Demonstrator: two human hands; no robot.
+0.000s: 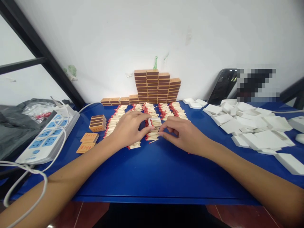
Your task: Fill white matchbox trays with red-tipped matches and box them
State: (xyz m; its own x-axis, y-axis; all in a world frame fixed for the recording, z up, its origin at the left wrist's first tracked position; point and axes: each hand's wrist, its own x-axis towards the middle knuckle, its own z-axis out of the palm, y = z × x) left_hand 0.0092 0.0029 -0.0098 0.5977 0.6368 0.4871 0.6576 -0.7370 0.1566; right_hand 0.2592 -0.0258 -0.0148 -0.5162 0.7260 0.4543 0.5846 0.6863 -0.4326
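My left hand grips a small white matchbox tray between thumb and fingers, over the rows of matches. Pale matchsticks lie in the tray. At the tray's right side, my right hand has thumb and fingertips pinched together on match ends; how many it holds is hidden. Red-tipped matches lie in several long rows, among them a left row beside my left hand and a right row behind my right hand. A loose match sticks out below the tray.
Closed matchboxes are stacked against the wall. More stand in a small stack at left, near two flat boxes. White trays are heaped at right. A power strip with white cable lies left. A phone leans behind.
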